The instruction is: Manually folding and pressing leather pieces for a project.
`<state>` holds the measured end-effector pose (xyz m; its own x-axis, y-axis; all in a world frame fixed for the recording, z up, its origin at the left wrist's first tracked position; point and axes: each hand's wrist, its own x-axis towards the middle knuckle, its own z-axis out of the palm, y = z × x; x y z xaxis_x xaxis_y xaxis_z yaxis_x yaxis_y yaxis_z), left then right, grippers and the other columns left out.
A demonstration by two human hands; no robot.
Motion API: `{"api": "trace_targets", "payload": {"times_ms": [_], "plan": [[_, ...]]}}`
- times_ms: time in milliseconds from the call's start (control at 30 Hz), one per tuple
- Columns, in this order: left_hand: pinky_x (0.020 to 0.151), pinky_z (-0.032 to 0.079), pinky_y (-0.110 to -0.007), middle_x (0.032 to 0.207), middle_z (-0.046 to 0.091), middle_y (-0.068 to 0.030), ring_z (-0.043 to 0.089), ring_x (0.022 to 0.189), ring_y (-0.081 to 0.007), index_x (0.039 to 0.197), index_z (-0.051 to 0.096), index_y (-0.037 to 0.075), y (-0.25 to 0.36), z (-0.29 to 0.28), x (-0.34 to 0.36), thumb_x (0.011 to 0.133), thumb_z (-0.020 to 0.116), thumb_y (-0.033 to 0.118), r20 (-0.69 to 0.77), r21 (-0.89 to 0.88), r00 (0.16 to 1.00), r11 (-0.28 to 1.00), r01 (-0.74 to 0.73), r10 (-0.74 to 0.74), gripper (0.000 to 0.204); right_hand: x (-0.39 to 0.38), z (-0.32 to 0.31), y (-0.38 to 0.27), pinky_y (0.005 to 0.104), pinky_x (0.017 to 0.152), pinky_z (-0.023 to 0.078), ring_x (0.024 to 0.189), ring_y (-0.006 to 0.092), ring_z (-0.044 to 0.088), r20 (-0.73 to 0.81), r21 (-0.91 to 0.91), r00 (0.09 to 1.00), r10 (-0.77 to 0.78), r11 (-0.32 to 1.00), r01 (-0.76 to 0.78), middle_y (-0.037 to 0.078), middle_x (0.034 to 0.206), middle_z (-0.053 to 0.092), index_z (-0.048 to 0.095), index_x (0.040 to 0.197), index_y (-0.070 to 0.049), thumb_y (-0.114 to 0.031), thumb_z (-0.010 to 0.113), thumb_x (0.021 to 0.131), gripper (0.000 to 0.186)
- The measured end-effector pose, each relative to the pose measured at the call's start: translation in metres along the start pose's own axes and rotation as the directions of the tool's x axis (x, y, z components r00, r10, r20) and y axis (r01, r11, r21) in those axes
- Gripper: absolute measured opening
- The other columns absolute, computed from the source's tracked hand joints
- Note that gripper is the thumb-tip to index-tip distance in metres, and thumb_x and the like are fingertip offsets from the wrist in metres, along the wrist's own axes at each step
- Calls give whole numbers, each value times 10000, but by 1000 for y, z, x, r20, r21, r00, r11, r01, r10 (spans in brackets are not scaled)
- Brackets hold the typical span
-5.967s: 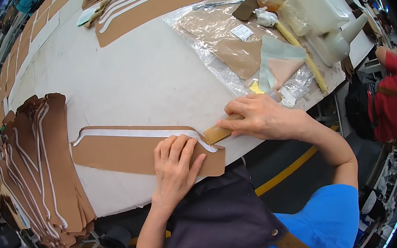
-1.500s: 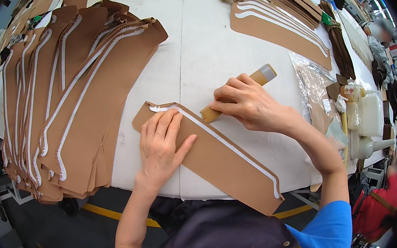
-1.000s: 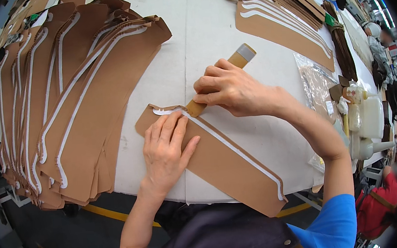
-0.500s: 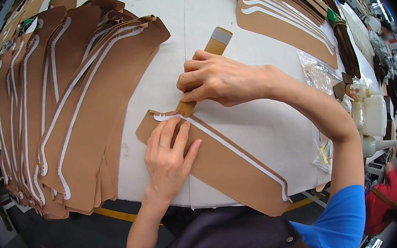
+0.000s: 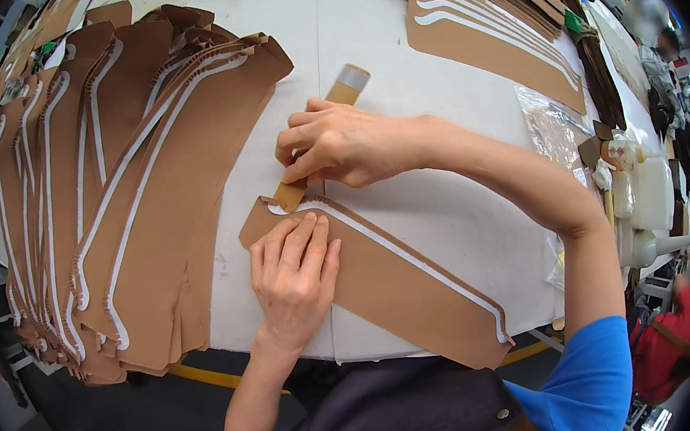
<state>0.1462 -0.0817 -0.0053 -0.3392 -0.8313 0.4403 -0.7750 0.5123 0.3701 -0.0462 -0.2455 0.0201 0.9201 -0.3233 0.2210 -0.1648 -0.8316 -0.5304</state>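
Note:
A brown leather-like panel (image 5: pixel 405 306) lies slantwise on the pale table before me, with a narrow white strip (image 5: pixel 417 260) along its far edge. My left hand (image 5: pixel 294 275) rests on the panel with its fingers stretched out, the tips just below the strip's curved left end. In my right hand (image 5: pixel 346 144) is a flat yellow-brown stick (image 5: pixel 345 89) with a grey band at its top. It is held tilted, its lower end touching the panel's edge at the strip's left end. Small notches show in the edge there.
To the left, a fanned pile of similar brown panels (image 5: pixel 183 199) with white strips covers the table. More panels (image 5: pixel 488 57) are stacked at the far right. A clear plastic bag (image 5: pixel 551 131) and a white bottle (image 5: pixel 650 196) are on the right; beyond them is a person in red (image 5: pixel 669 341).
My right hand and the stick have moved left along the panel's edge to the strip's end. My left fingers have drawn slightly back from the edge.

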Motion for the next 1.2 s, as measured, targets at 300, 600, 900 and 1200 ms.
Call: {"api": "trace_targets", "payload": {"times_ms": [300, 600, 900, 1200], "plan": [[1183, 340, -533, 1439, 631, -154, 517, 1393, -354, 1196, 688, 2, -3, 5, -2, 914, 787, 183, 22, 54, 998, 996, 64, -65, 349, -70, -6, -26, 419, 842, 537, 995, 288, 676, -396, -28, 823, 407, 891, -454, 110, 1092, 692, 787, 1135, -75, -126, 781, 891, 249], [1186, 360, -517, 1378, 673, -159, 575, 1328, -326, 1192, 679, -13, -8, 6, -7, 972, 721, 164, -8, 92, 998, 994, -55, 56, 285, -118, 34, -56, 475, 974, 460, 1181, 328, 584, -519, -171, 780, 351, 851, -497, 134, 1157, 657, 750, 1127, -52, 34, 665, 815, 334], [1134, 374, -496, 1332, 664, -143, 570, 1277, -337, 1267, 636, 8, -4, 1, 2, 963, 708, 148, 28, 31, 998, 998, -63, 62, 342, -48, 103, -73, 439, 944, 402, 1136, 311, 537, -589, -49, 733, 340, 890, -453, 98, 1161, 627, 773, 1132, -61, 5, 667, 805, 350], [1109, 415, -477, 1294, 681, -150, 615, 1232, -347, 1380, 589, 6, -7, 5, 3, 889, 784, 109, -13, -157, 997, 985, 68, -71, 538, -59, 81, -55, 495, 1145, 377, 1299, 350, 514, -387, 319, 827, 408, 901, -295, 151, 1444, 557, 756, 1264, -114, -15, 696, 850, 429]]}}
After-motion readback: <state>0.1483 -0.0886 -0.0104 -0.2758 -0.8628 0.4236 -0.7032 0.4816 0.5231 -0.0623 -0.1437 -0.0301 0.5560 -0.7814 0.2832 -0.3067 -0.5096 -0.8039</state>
